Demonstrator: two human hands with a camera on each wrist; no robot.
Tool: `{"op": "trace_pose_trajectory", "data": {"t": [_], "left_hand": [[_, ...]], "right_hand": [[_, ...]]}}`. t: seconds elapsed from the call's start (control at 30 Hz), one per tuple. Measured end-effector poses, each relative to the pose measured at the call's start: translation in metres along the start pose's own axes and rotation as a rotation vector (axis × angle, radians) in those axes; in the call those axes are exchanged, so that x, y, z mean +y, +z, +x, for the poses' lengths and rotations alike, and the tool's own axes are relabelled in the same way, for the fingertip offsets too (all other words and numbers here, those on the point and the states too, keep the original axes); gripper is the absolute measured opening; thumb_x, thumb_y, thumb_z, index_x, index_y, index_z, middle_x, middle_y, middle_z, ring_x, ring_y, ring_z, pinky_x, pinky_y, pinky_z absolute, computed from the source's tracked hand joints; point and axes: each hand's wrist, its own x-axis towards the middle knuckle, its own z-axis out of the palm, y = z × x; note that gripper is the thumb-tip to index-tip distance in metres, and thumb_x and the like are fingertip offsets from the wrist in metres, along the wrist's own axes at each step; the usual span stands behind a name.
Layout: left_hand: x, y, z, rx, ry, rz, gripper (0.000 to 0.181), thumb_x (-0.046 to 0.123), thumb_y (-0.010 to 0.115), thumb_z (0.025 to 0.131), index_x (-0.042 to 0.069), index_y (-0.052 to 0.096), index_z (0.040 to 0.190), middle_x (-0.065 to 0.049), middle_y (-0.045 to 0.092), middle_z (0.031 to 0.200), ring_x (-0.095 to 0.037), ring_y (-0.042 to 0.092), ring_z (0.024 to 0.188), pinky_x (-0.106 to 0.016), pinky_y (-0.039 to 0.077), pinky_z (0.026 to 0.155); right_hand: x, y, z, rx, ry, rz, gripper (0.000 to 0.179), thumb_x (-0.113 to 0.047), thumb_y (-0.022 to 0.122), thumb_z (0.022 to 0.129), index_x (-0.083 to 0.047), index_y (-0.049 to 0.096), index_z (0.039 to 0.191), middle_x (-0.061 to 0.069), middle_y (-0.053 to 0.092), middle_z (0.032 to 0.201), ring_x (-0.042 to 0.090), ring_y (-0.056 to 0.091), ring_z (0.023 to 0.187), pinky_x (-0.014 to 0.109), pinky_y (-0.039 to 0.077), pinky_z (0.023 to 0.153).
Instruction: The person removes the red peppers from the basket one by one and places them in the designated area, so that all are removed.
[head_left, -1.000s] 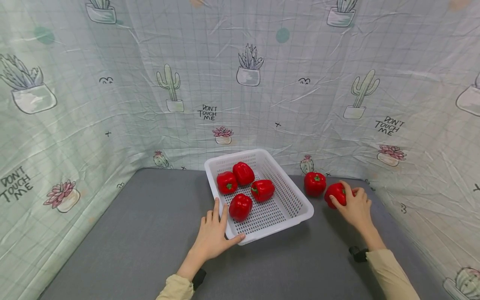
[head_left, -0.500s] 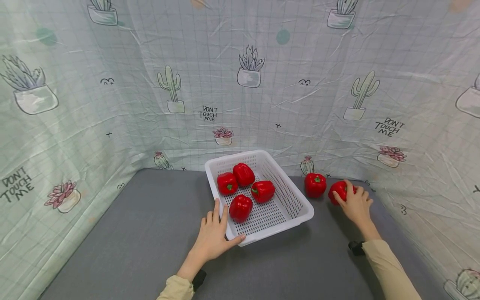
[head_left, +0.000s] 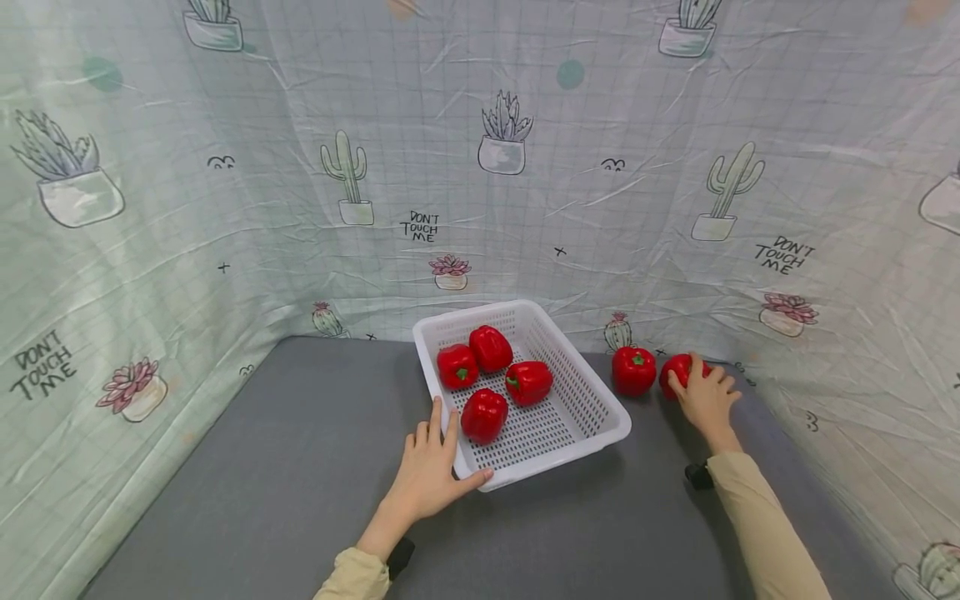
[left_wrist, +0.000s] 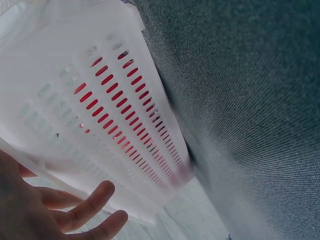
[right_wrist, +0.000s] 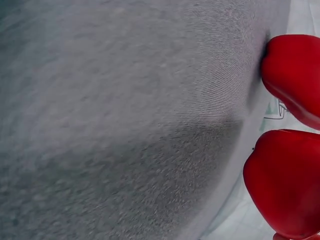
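Here, the left hand (head_left: 426, 473) spreads its fingers wide on the white basket (head_left: 546, 427), where 4 red peppers (head_left: 484, 417) lie; rightward, 1 stem-up pepper (head_left: 633, 372) stands on the counter (head_left: 300, 467), between basket and gripped pepper (head_left: 678, 367), the last held by the right hand (head_left: 708, 402) in curled fingers.

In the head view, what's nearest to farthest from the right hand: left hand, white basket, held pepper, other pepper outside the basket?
1. Held pepper: in the grip of the right hand.
2. Other pepper: just left of it.
3. White basket: farther left.
4. Left hand: at the basket's near-left corner.
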Motion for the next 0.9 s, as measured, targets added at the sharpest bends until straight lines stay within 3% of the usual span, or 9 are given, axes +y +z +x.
{"op": "trace_pose_trajectory", "data": {"t": [0.43,0.9], "left_hand": [[0.000,-0.001,0.000,-0.005,-0.009,-0.001,0.096,0.070,0.048,0.071,0.004,0.028,0.139,-0.019,0.017,0.147,-0.031,0.038,0.110,-0.049,0.034,0.090],[0.000,-0.002,0.001,-0.020,-0.017,-0.018,0.096,0.069,0.050,0.071,0.005,0.028,0.139,-0.018,0.016,0.147,-0.030,0.038,0.110,-0.048,0.034,0.091]], "right_hand": [[0.002,0.010,0.012,-0.086,0.033,-0.010,0.056,-0.035,0.036,0.093,0.001,0.020,0.133,0.045,0.025,0.115,0.065,0.022,0.105,0.073,0.013,0.081],[-0.003,0.014,0.019,-0.072,0.029,-0.042,0.055,-0.038,0.032,0.094,0.000,0.022,0.133,0.045,0.028,0.115,0.064,0.024,0.107,0.073,0.013,0.084]]}}
